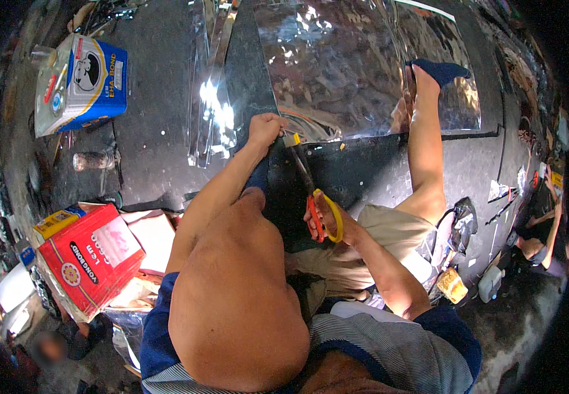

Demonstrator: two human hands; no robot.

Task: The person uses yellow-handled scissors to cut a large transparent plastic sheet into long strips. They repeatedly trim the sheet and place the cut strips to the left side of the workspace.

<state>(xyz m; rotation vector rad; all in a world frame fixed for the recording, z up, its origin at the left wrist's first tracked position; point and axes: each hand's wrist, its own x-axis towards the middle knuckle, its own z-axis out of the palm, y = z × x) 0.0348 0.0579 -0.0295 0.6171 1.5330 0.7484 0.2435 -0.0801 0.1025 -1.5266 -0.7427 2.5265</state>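
My right hand [329, 220] is closed round the red and yellow handles of a pair of scissors [303, 169]. Their dark blades point up and away from me, to the near left corner of a shiny, mirror-like sheet [343, 72]. A small yellow piece [292, 140] shows at the blade end; what it belongs to is unclear. At that same corner my left hand [267, 129] has its fingers closed on the sheet's edge. The fingertips are partly hidden. The sheet lies flat on the dark floor, and my stretched-out foot in a dark sock [443, 72] rests on its right part.
Long shiny strips [212, 98] lie left of the sheet. Farther left stand a blue and white can [94, 85] and a jar on its side [94, 161]. A red cardboard box [91, 259] is near left. Another person [544, 230] sits at the far right.
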